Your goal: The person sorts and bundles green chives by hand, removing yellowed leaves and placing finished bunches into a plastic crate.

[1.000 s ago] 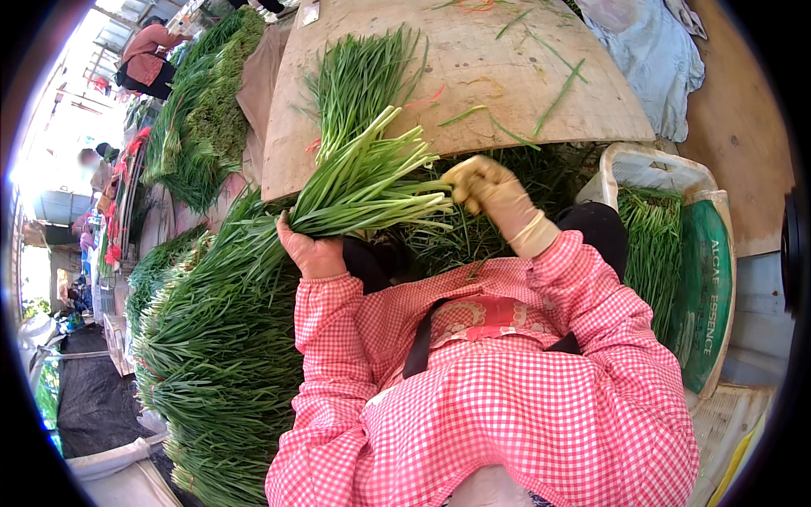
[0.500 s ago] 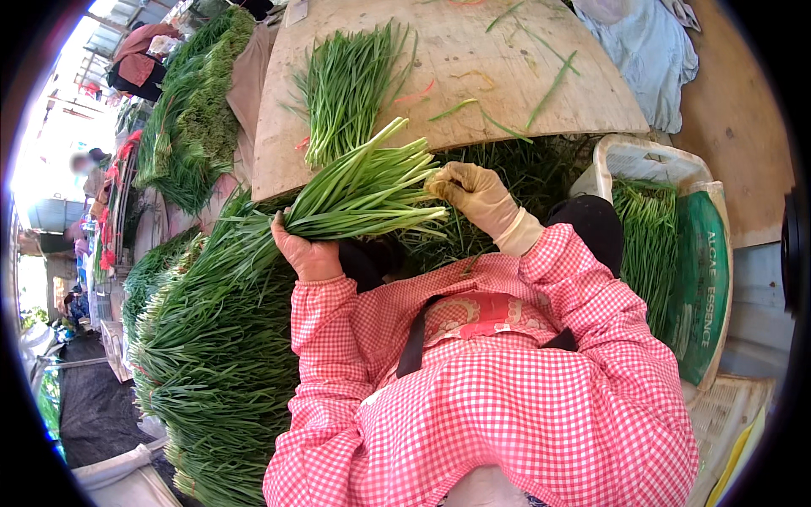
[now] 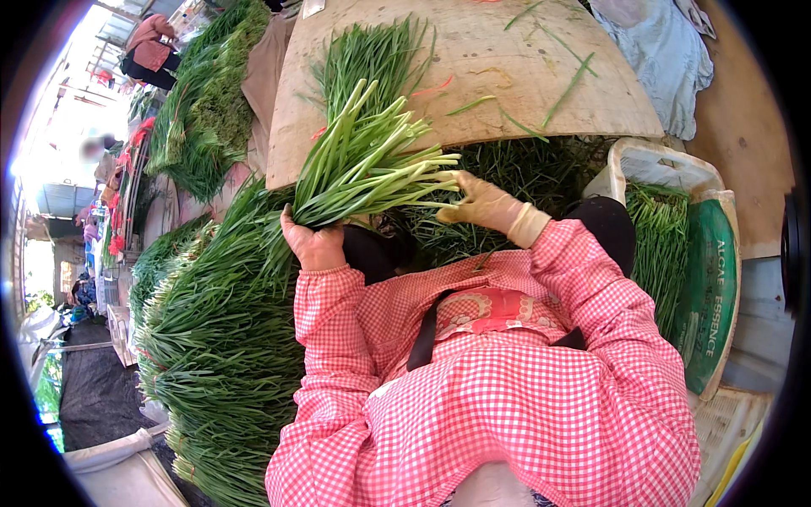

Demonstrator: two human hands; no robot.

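My bare left hand [image 3: 316, 243] is closed around a loose bunch of garlic chives [image 3: 359, 173]. The pale stem ends fan out up and to the right, and the green leaves trail down to the left over a big heap of chives [image 3: 224, 338]. On my right hand [image 3: 486, 205] is a stained, cream-coloured glove. Its thumb and fingers close on a few stem ends at the bunch's right side; the exact grip is partly hidden. Behind the held bunch, another bunch of chives [image 3: 372, 63] lies on the wooden board [image 3: 481, 80].
Loose leaves and orange and red ties [image 3: 435, 87] lie on the board. To the right stands a white crate [image 3: 621, 160] holding chives and a green sack [image 3: 708, 287]. A pale blue cloth [image 3: 655, 63] hangs at the back right. Another person [image 3: 152, 51] is at the far left.
The held bunch has tilted, its stem ends spreading and rising. My right hand has turned and shifted slightly right and down, its fingers at the stem ends. The view has shifted a little.
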